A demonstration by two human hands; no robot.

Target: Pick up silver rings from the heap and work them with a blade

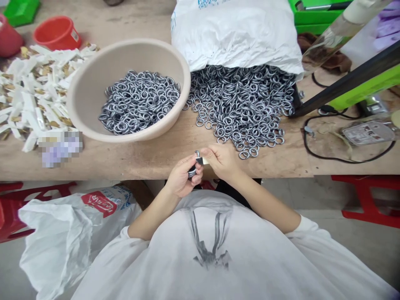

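Close to the table's front edge, my left hand (181, 177) is closed around several grey metal rings (191, 171), with one ring standing up at the fingertips. My right hand (222, 161) pinches a small tool with a pale handle and a flat dark end (199, 160). That dark end touches or lies very near the ring at my left fingertips; the contact itself is too small to make out. Behind my hands, a beige basin (81, 89) holds a heap of the same rings (142, 102). A loose pile of rings (250, 108) spills from a white sack (236, 35).
White strips with brown pieces (37, 91) cover the left side, near a red bowl (56, 33). On the right are a slanted black bar (350, 79), a cable (308, 143) and a green tray (312, 27). A white bag (59, 233) hangs below the table's left front.
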